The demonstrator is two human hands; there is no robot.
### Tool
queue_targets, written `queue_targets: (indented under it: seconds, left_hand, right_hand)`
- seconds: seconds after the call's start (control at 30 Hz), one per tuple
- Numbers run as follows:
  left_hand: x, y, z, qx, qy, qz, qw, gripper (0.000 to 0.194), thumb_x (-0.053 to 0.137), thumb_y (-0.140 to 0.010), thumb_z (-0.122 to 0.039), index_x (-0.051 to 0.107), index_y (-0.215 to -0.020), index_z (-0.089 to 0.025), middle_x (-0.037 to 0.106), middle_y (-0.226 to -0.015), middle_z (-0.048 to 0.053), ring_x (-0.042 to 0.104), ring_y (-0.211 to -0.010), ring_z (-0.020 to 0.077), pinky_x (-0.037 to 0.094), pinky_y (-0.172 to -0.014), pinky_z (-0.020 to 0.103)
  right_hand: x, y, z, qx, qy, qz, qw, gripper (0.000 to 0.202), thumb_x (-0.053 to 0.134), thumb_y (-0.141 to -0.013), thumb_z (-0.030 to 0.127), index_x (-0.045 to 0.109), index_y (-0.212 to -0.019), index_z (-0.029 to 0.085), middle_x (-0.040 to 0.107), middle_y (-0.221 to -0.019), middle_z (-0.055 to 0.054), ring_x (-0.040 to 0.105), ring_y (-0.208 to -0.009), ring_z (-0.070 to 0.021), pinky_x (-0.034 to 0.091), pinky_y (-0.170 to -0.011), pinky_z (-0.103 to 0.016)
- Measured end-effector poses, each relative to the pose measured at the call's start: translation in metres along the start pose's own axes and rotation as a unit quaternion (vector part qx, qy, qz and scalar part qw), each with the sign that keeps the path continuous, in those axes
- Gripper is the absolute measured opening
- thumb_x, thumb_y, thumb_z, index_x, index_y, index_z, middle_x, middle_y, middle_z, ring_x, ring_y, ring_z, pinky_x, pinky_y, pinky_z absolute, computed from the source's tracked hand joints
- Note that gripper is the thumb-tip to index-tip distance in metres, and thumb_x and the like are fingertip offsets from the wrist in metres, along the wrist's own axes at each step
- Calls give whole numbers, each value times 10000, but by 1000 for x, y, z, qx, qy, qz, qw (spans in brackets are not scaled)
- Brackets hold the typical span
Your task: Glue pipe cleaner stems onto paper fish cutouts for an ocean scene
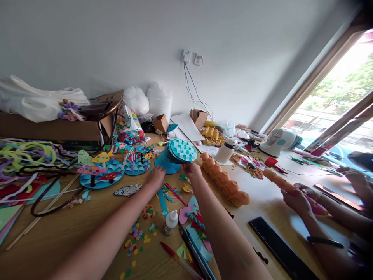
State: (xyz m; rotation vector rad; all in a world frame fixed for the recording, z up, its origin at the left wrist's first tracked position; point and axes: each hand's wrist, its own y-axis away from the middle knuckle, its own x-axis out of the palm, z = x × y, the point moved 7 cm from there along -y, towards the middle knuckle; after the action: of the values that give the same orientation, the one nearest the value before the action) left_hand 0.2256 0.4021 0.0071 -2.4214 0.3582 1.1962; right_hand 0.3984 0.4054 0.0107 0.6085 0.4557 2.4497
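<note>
My right hand [192,170] grips the near edge of a stack of round blue paper discs [183,150]. The top disc has rows of light and darker blue waves, and the stack is tilted above the table. Under it is a plain blue disc [171,168]; my left hand [157,178] has its fingers closed at that disc's near left edge, the fingertips partly hidden. To the left stand two finished-looking wavy blue discs [101,179] with colourful paper fish [102,157] on them. A grey-patterned paper fish [127,190] lies beside my left wrist.
A white glue bottle [170,223], paper scraps, pens [196,249] and confetti lie between my forearms. An orange egg-carton strip [224,179] and a black phone [279,247] are to the right. Another person's hands [300,198] hold an orange carton piece at far right.
</note>
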Motion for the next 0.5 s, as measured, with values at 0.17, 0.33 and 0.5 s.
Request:
queue_targets:
  seconds: [0.17, 0.33, 0.5]
  left_hand:
    - [-8, -11, 15, -90, 291, -81, 949, 272, 521, -879, -300, 539, -1129, -193, 556, -1165, 82, 579, -956, 206, 500, -794, 408]
    - [-9, -23, 22, -149, 440, -102, 880, 296, 533, -873, -300, 529, -1140, -174, 558, -1155, 87, 582, -952, 213, 502, -785, 413]
    - [-9, -26, 21, -174, 521, -85, 831, 291, 529, -875, -298, 530, -1139, -175, 558, -1157, 83, 583, -951, 212, 501, -788, 414]
  right_hand:
    - [-13, 2, 22, -25, -12, -7, 1000, 297, 522, -885, 297, 522, -1144, 153, 555, -1133, -77, 580, -945, -191, 502, -788, -388]
    - [-22, 6, 30, -35, -23, -21, 999, 294, 521, -886, 296, 522, -1142, 152, 557, -1128, -76, 582, -938, -188, 504, -782, -383]
    - [-28, 7, 29, -50, -34, -28, 998, 290, 518, -887, 298, 524, -1141, 158, 554, -1135, -77, 579, -945, -189, 502, -789, -385]
